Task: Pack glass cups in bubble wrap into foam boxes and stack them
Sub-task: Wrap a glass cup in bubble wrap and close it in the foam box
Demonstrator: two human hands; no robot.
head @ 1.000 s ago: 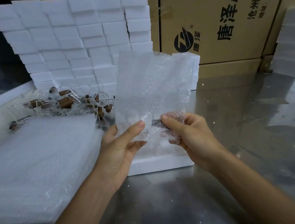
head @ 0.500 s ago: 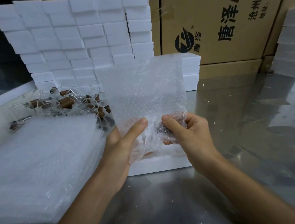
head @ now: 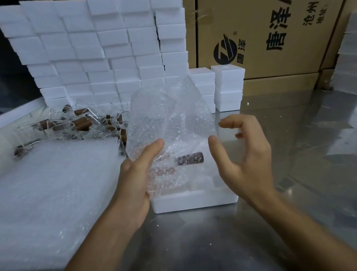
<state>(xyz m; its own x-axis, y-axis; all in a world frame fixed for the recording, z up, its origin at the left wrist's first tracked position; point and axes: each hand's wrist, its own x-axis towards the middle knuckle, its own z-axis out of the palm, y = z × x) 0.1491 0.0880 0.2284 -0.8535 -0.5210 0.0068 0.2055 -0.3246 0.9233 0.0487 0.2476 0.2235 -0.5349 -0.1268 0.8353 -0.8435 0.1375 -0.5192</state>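
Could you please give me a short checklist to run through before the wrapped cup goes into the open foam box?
1. Left hand holds the bubble wrap sheet: ok.
2. Right hand on the wrap: not ok, it is open and apart.
3. Cup fully wrapped: not ok, the sheet stands loose above it.
4. Open foam box directly below: ok.
5. Box compartment free: cannot tell, the wrap hides it.
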